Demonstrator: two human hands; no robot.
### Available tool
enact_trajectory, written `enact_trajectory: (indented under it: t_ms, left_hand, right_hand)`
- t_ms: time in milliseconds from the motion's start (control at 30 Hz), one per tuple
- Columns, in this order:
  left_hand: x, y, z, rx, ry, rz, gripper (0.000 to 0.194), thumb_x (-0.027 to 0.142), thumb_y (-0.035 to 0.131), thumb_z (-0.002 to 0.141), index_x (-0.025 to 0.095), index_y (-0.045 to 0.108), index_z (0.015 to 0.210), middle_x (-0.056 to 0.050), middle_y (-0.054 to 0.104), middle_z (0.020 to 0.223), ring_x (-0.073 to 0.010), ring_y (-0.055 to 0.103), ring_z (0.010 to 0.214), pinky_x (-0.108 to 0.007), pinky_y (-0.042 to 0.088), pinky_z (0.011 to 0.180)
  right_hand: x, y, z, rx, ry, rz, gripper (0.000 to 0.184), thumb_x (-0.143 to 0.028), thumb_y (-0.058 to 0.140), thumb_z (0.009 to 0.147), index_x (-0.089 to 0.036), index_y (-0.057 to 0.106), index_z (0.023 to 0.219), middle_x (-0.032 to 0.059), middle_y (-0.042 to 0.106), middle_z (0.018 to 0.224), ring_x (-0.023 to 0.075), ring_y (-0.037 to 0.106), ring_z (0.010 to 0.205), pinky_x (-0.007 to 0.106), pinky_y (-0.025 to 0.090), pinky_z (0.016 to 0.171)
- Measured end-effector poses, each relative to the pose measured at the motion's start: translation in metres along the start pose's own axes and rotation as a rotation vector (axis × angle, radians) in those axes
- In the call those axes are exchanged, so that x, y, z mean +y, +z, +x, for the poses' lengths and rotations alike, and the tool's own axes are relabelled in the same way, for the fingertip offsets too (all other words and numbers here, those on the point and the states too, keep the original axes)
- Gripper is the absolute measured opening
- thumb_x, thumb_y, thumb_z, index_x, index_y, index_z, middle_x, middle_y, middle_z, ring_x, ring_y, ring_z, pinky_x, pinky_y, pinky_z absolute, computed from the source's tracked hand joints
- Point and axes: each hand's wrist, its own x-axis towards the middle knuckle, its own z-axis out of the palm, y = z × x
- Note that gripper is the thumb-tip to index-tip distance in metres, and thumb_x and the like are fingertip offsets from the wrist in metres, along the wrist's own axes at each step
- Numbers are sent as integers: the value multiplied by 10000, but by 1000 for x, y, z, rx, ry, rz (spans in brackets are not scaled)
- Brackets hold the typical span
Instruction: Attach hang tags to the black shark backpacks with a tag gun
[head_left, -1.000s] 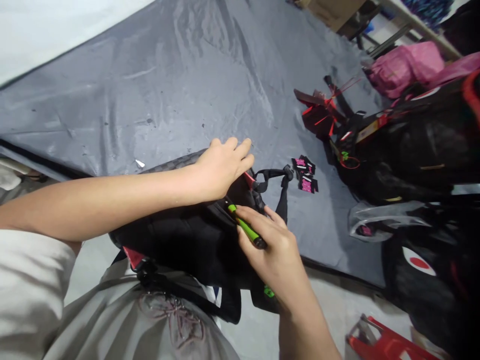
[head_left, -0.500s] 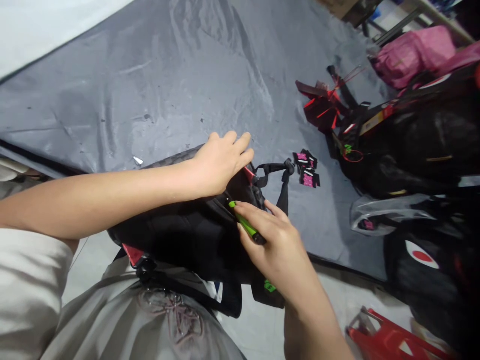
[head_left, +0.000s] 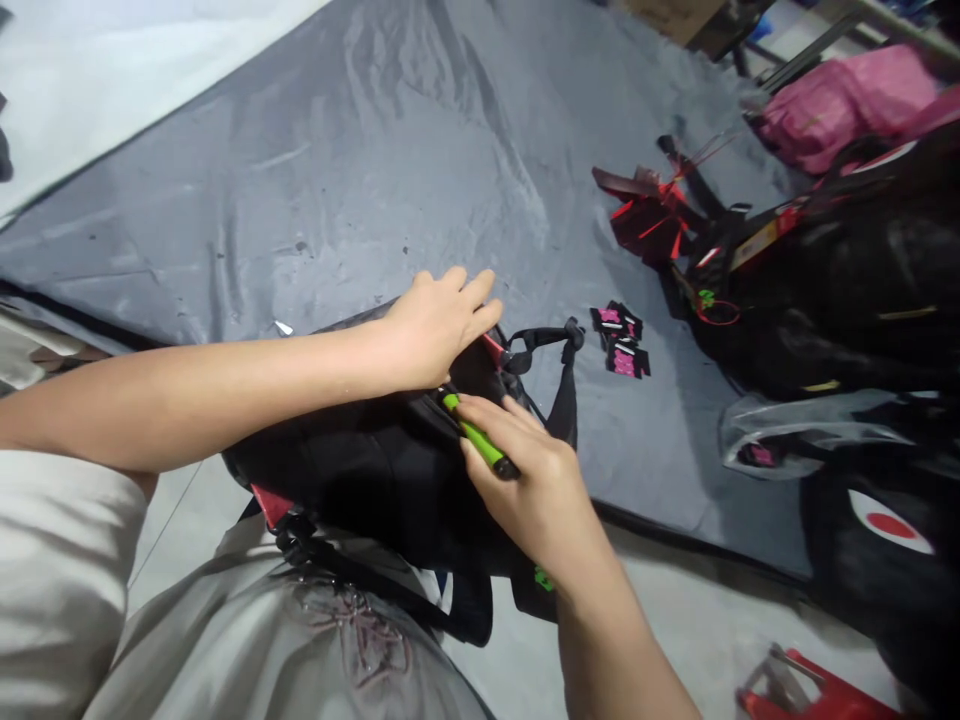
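A black bag (head_left: 360, 450) with red corner tabs and black straps lies across the table's near edge, against my body. My left hand (head_left: 446, 325) is on its upper part, fingers bent over the far edge and gripping it; the thumb is hidden. Closed in my right hand (head_left: 525, 450) is a slim lime-green tool with a black end (head_left: 480, 435). Its front tip points at a seam or fold of the bag, right beside my left hand. Whether the tip touches the fabric, I cannot tell.
Grey cloth (head_left: 285, 180) covers the table. Small black-and-pink tags (head_left: 622, 345) lie right of the bag. Farther right are black bags (head_left: 840, 280), one with a red-and-white eye shape, a clear plastic bag (head_left: 810, 430) and a pink bundle (head_left: 855, 105). A red stool (head_left: 817, 690) stands on the floor.
The green tool and my right hand have shifted slightly up and left, closer to my left hand. My left hand stays on the bag. The camera view has turned a little.
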Motion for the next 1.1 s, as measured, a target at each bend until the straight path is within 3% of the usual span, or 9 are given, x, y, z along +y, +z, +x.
enact_trajectory:
  t_ms: [167,233,333,467,600,700,800,1100]
  left_hand:
    - [-3,-32,-8,-241,-30,16,1238,423,840,655,338,10,1570,-96,-34,1660,-427,253,1402,-485,436,1014]
    - [-5,-44,-19,-328,-130,21,1347,379,883,603,398,-72,1553,-91,-90,1657,-437,313,1375,-488,457,994]
    - [-9,-46,-37,-320,-230,32,1412,345,891,603,415,-177,1524,-136,-57,1651,-402,463,1268,-455,503,930]
    - [-14,-28,-51,-205,-263,71,1403,331,874,642,366,-218,1521,-190,42,1633,-394,498,1236,-417,537,866]
    - [-14,-20,-48,-218,-323,126,1410,322,894,615,337,-165,1545,-235,96,1610,-420,539,1189,-416,551,823]
    - [-19,-17,-45,-210,-236,112,1326,279,840,667,275,-138,1562,-264,234,1549,-370,626,1065,-400,555,800]
    - [-27,-15,-44,-204,-146,93,1196,205,729,735,235,-130,1567,-280,263,1526,-327,667,979,-385,555,780]
    - [-31,-37,-41,-385,-110,11,1141,158,628,711,226,-122,1569,-246,210,1571,-281,655,1015,-370,546,831]
  right_hand:
    - [5,10,-6,116,52,204,295,-79,598,851,-146,700,1120,74,718,1173,156,686,1083,241,544,994]
    - [4,13,-9,152,26,238,303,-75,593,859,-151,697,1134,68,715,1179,150,676,1104,233,529,1014]
    - [2,23,-8,177,-31,292,329,-87,582,879,-161,677,1185,70,699,1217,161,654,1149,266,521,1034]
    - [0,41,4,176,-106,361,339,-103,575,883,-182,670,1199,72,698,1220,191,669,1125,327,553,990]
    - [4,52,11,181,-88,392,330,-119,569,877,-181,682,1181,73,702,1210,210,674,1117,360,561,982]
    - [8,55,13,185,-64,418,321,-143,571,875,-181,691,1171,76,707,1198,221,680,1107,378,565,979]
    - [10,54,14,167,-24,441,317,-174,585,873,-185,696,1170,80,711,1187,230,683,1100,392,565,982]
    - [3,50,10,176,42,443,309,-201,596,873,-176,701,1163,102,719,1164,243,695,1072,425,571,969]
